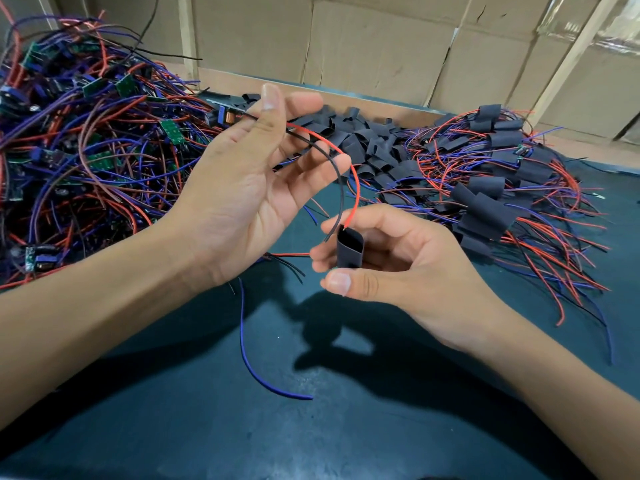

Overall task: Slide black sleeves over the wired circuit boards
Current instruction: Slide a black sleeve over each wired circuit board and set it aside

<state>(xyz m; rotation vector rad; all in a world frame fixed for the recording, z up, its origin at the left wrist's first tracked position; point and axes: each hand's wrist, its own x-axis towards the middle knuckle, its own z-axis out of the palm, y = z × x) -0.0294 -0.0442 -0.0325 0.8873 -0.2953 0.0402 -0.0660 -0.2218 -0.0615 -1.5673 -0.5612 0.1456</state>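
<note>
My left hand (249, 174) is raised above the table and holds a circuit board (221, 116) behind its fingers, mostly hidden. The board's red wire (353, 174) and black wire (337, 174) arc from that hand down to a black sleeve (349, 249). My right hand (391, 258) pinches the sleeve upright between thumb and fingers, its open mouth facing up. The red wire's tip enters the sleeve's mouth; the black wire's tip lies at the rim. A blue wire (249, 358) hangs from the board down onto the table.
A big tangle of unsleeved boards (86, 143) with red, blue and black wires fills the left. Loose black sleeves (360, 140) are heaped at the back centre. Sleeved boards (491, 202) lie on the right. The dark green mat (311, 427) lies below; cardboard boxes (381, 46) stand behind.
</note>
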